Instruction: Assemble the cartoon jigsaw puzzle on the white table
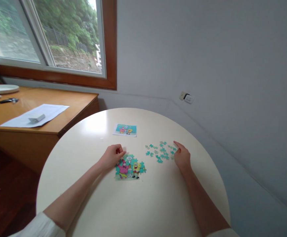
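Note:
The partly joined jigsaw puzzle (127,169), with a pink, a pale and a yellow cartoon figure, lies flat on the round white table (158,197). At its upper left edge, my left hand (113,154) has its fingers curled in a pinch on what looks like a small puzzle piece; the fingers mostly hide it. Loose teal puzzle pieces (162,150) are scattered to the right of the joined part. Along their right side rests my right hand (182,156), index finger stretched forward and the other fingers loosely bent, with nothing visible in it.
A reference picture card (125,130) lies behind the puzzle. To the left stands a wooden desk (84,98) with a paper sheet (55,110), a small white box (36,118), a dark object (8,100) and a white plate (2,88). A wall socket (189,98) sits beyond the table.

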A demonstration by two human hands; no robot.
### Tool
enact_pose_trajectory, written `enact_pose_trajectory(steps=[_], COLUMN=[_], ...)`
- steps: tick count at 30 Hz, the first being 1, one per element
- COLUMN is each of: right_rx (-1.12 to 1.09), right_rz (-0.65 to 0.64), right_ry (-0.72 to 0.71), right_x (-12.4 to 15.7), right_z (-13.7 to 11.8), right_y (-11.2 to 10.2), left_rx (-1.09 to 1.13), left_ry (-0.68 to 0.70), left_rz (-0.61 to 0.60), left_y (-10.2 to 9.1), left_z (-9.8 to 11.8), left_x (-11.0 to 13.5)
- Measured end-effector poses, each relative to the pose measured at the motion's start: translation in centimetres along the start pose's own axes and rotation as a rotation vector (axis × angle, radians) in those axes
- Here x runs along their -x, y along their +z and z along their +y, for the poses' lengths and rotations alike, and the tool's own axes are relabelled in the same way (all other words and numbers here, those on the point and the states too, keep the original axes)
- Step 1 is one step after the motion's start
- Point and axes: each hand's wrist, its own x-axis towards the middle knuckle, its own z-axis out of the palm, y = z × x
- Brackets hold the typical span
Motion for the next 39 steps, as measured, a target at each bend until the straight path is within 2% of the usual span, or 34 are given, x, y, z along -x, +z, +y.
enact_pose_trajectory(steps=[3,7,15,22,28,32,39], right_rx=[-0.003,-0.010,0.044,0.066,0.237,0.335,0.186], right_rz=[-0.009,0.002,-0.088,-0.066,-0.227,-0.339,-0.444], right_ry=[0.055,0.048,-0.042,-0.016,-0.226,-0.239,-0.290], right_x=[-0.1,-0.2,0.3,0.2,1.6,2.0,2.3], right_z=[0.6,1.0,-0.7,-0.7,-3.9,-4.7,-5.4], right_y=[-0.1,-0.2,0.4,0.2,1.1,1.6,1.2], left_rx=[-0.001,0.024,0.034,0.021,0.022,0.028,0.000], left_ry=[0.006,0.001,-0.002,-0.002,0.015,0.013,0.029], left_rz=[0.009,0.004,-0.004,0.003,0.006,0.002,-0.001], left_y=[-0.1,-0.1,-0.2,-0.2,0.2,0.3,0.4], left_z=[0.2,0.3,0.4,0.4,-0.1,-0.3,-0.7], left_x=[0.1,0.1,0.2,0.2,0.0,-0.1,-0.2])
